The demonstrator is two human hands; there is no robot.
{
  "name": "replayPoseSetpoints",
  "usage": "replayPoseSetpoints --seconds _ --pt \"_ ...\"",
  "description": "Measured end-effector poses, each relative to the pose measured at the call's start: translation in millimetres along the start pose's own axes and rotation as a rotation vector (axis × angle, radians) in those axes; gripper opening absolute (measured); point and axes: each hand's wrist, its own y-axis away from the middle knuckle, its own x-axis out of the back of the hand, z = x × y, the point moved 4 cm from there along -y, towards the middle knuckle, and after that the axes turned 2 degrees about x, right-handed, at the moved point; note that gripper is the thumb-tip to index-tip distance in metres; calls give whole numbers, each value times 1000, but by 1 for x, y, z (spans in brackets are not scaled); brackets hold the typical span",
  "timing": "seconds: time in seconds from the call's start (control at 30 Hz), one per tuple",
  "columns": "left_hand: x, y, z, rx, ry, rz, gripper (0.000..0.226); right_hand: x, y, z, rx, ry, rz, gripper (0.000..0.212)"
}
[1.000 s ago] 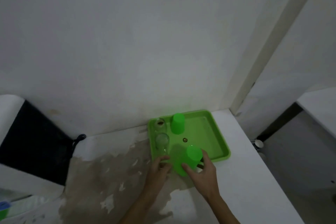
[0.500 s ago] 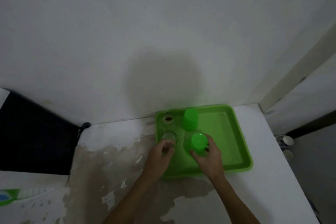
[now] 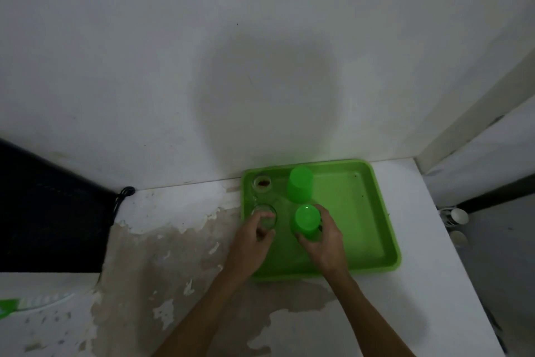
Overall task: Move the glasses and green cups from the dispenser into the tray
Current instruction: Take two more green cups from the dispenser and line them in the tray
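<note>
A green tray (image 3: 373, 220) lies on the white counter against the wall. Inside it, an upturned green cup (image 3: 300, 184) stands at the back, with a clear glass (image 3: 262, 182) to its left. My right hand (image 3: 324, 238) grips a second upturned green cup (image 3: 307, 222) standing on the tray floor. My left hand (image 3: 251, 241) is closed around a second clear glass (image 3: 267, 216) at the tray's left side, in front of the first glass. The dispenser is out of view.
The counter (image 3: 179, 241) has worn, peeling brown patches left of the tray. A dark opening (image 3: 49, 217) with a black cable sits at the far left. Paper cups (image 3: 459, 216) lie beyond the counter's right edge. A green and white object (image 3: 31, 303) lies at lower left.
Both hands have carried the green cup and the glass forward over the tray's front rim and set them down inside it. The view has shifted right and closer.
</note>
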Motion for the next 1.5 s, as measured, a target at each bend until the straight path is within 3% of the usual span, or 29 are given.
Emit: replayPoseSetpoints --seconds 0.3,0.53,0.7,0.83,1.1,1.5 --pt "-1 4 -1 13 7 -58 36 -1 -1 2 -24 9 -37 89" --pt "9 23 -12 21 46 -125 25 11 22 2 -58 62 -17 92" --pt "23 53 -22 14 110 -67 33 21 56 -7 -31 40 83 60" --pt "39 86 -31 33 196 -12 30 9 83 -25 10 20 36 21" --pt "98 155 -69 63 281 84 22 -53 136 -88 152 45 -169 15" --pt "233 247 -204 214 340 209 26 -217 215 -178 245 15 -463 12"
